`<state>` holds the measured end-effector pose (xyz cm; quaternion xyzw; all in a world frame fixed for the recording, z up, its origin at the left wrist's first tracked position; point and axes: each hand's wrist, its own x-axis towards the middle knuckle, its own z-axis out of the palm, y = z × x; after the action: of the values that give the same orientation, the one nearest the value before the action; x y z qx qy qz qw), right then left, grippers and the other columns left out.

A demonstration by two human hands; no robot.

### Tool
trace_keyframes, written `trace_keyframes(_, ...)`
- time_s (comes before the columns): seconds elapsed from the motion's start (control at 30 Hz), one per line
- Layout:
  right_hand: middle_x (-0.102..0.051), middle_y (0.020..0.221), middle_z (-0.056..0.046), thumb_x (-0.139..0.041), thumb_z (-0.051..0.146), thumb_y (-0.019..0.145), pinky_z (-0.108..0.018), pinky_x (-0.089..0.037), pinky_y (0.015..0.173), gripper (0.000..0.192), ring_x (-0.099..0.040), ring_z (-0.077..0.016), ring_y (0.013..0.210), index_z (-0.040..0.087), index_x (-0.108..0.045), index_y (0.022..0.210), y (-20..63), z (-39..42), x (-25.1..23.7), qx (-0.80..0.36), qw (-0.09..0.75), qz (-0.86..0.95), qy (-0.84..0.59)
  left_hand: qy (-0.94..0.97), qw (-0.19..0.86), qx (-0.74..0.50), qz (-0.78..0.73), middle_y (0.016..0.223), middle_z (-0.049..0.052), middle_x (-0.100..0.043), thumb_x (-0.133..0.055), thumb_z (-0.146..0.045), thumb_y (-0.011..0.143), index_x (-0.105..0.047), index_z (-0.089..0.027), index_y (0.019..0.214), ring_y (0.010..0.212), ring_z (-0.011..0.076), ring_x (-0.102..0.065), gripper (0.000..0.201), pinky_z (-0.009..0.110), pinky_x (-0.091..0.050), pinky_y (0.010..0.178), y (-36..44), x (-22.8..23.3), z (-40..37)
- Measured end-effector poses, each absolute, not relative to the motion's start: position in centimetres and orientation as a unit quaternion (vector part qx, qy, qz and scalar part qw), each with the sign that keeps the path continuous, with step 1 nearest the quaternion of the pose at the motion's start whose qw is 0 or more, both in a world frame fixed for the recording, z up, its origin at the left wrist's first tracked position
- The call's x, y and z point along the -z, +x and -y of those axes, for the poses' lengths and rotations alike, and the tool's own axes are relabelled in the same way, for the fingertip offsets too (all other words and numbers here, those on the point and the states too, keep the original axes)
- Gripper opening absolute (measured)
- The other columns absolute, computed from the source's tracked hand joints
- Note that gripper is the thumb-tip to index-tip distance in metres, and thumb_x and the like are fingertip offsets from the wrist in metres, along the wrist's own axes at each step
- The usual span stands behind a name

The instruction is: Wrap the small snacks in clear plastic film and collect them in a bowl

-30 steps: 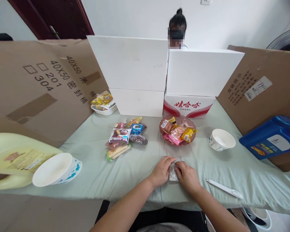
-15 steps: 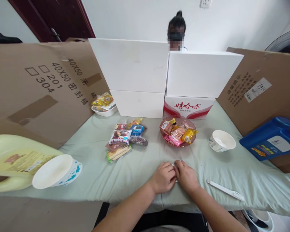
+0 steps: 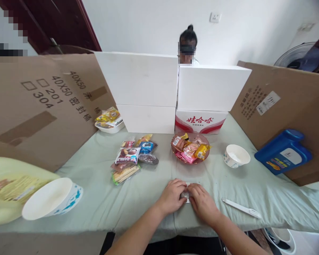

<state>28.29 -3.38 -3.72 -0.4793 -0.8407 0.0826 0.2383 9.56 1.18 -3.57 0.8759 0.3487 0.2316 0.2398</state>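
Near the table's front edge, a small packet (image 3: 186, 194) with a pale crimped edge and a darker middle lies between my hands, mostly covered by fingers. My left hand (image 3: 173, 194) grips it from the left with fingers curled. From the right, my right hand (image 3: 202, 201) has its fingers closed over the other side. Ahead of them stands a pink glass bowl (image 3: 192, 162) filled with wrapped snacks. To the left lies a pile of wrapped snacks (image 3: 129, 156). A white plastic cutter or knife (image 3: 241, 208) rests on the cloth beyond my right hand.
At the right are a paper bowl (image 3: 236, 156) and a blue bottle (image 3: 283, 151). A larger paper bowl (image 3: 53, 198) tilts against a pale yellow jug (image 3: 7, 187). White boxes (image 3: 146, 85) and cardboard panels (image 3: 42, 102) wall the table. A person (image 3: 188, 42) is behind them.
My hands have drawn slightly apart, and more of the packet shows between them. The whole view has shifted a little; the other objects keep their places on the table.
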Motion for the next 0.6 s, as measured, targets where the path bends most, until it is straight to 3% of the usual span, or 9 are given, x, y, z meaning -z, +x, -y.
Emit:
trace_keyframes(0.1,-0.063,0.115,-0.007,-0.049,0.007,0.088,-0.038,-0.047,0.096,0.029,-0.055,-0.0203,0.109,0.021,-0.060,0.111,27.8,4.1,4.5,-0.068,0.230,0.841,-0.484,0.877,0.207,-0.227,-0.370,0.114,0.004,-0.066,-0.065,-0.009,0.076,-0.066,-0.022,0.093,0.111,0.0251,-0.057,0.021,0.044,-0.047,0.096,8.0,3.9,-0.4)
trace_keyframes(0.3,-0.065,0.092,-0.004,-0.052,0.012,0.088,-0.032,-0.050,0.079,0.021,-0.056,-0.0186,0.086,0.023,-0.065,0.099,29.1,3.7,4.6,-0.081,0.214,0.858,-0.460,0.878,0.087,-0.257,-0.394,0.130,0.009,-0.059,-0.060,-0.021,0.084,-0.062,-0.023,0.112,0.119,0.0302,-0.055,0.029,0.049,-0.049,0.095,6.4,6.5,1.5)
trace_keyframes(0.43,-0.067,0.098,-0.004,-0.044,0.011,0.089,-0.032,-0.049,0.085,0.031,-0.059,-0.0177,0.095,0.028,-0.067,0.102,35.1,0.6,1.4,0.001,0.247,0.765,-0.595,0.888,0.046,-0.261,-0.377,0.129,0.009,-0.060,-0.058,-0.024,0.085,-0.061,-0.023,0.114,0.117,0.0290,-0.057,0.030,0.046,-0.052,0.093,6.3,7.2,1.5)
trace_keyframes(0.53,-0.063,0.114,-0.014,-0.037,0.014,0.092,-0.045,-0.043,0.096,0.037,-0.053,-0.0264,0.111,0.020,-0.065,0.114,41.7,-2.8,-1.9,0.038,0.228,0.665,-0.710,0.887,0.039,-0.258,-0.381,0.127,0.009,-0.061,-0.058,-0.024,0.085,-0.062,-0.024,0.112,0.116,0.0283,-0.058,0.028,0.046,-0.052,0.092,6.5,7.0,1.4)
trace_keyframes(0.6,-0.061,0.116,-0.016,-0.039,0.017,0.092,-0.048,-0.042,0.095,0.034,-0.055,-0.0299,0.110,0.016,-0.066,0.113,45.4,-5.3,-3.3,0.017,0.179,0.626,-0.759,0.884,0.040,-0.257,-0.389,0.126,0.009,-0.062,-0.058,-0.023,0.085,-0.062,-0.023,0.111,0.115,0.0282,-0.058,0.027,0.046,-0.052,0.092,6.6,6.9,1.4)
